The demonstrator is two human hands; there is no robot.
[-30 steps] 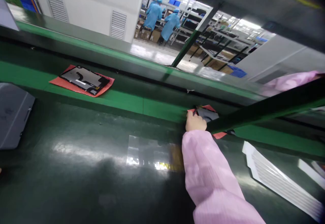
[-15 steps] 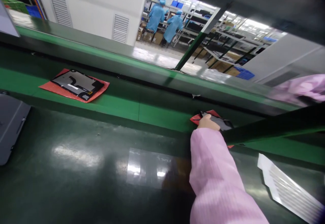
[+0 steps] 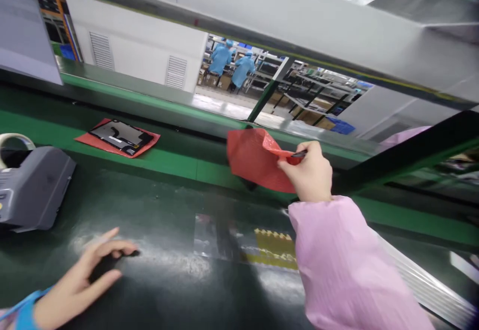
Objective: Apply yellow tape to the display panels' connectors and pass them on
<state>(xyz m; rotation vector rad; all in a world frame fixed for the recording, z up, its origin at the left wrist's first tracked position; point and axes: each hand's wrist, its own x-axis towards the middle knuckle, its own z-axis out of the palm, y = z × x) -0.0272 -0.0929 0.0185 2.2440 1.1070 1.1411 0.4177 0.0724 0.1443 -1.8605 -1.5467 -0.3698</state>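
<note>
My right hand (image 3: pixel 312 173), in a pink sleeve, pinches a red plastic sheet or pouch (image 3: pixel 252 158) and holds it up above the green strip. A dark slim object (image 3: pixel 298 154) shows between thumb and fingers; its kind is unclear. Dark edges of something flat peek out behind the red plastic, mostly hidden. At lower left my left hand (image 3: pixel 92 270), wearing a blue wrist strap (image 3: pixel 30 310), hovers over the dark table with fingers apart and nothing in them. Farther left, a display panel (image 3: pixel 119 136) rests back side up on another red pouch (image 3: pixel 88 139).
A grey tape dispenser (image 3: pixel 41 185) stands at left. Clear film with yellow strips (image 3: pixel 275 247) lies on the table (image 3: pixel 160 295). A white ribbed sheet (image 3: pixel 422 275) is at right, below a dark green post (image 3: pixel 404 155). People in blue gowns (image 3: pixel 220 60) work beyond.
My right hand has lifted the red plastic from the green strip and moved it up and leftward. My left hand has come into view. The camera view has shifted.
</note>
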